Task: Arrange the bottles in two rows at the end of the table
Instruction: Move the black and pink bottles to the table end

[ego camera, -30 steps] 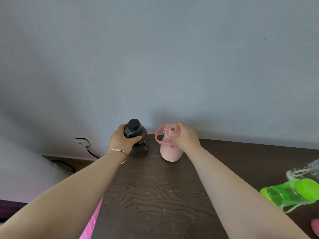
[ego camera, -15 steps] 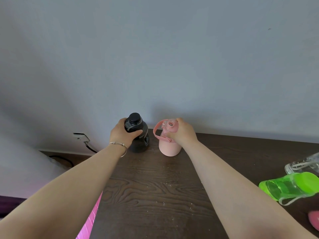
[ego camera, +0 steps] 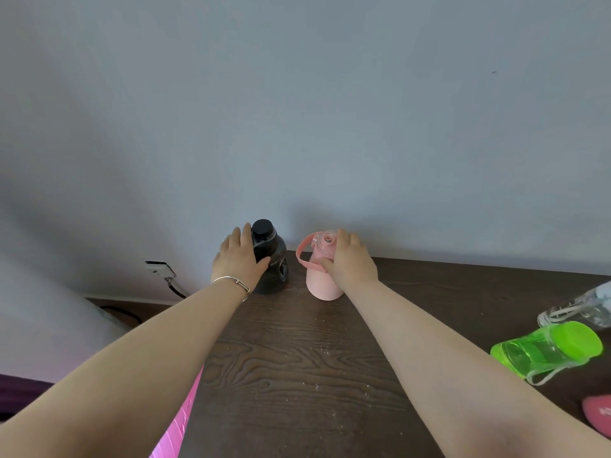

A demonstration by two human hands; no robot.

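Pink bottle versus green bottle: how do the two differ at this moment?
The pink bottle stands upright at the far end of the table, by the wall; the green bottle lies on its side near the right edge. The right hand holds the pink bottle; nothing touches the green bottle. The pink bottle is opaque, the green bottle see-through. Both have a carry strap.

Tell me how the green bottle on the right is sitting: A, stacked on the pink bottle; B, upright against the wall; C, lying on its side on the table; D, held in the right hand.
C: the green bottle lies on its side on the table, held by neither hand.
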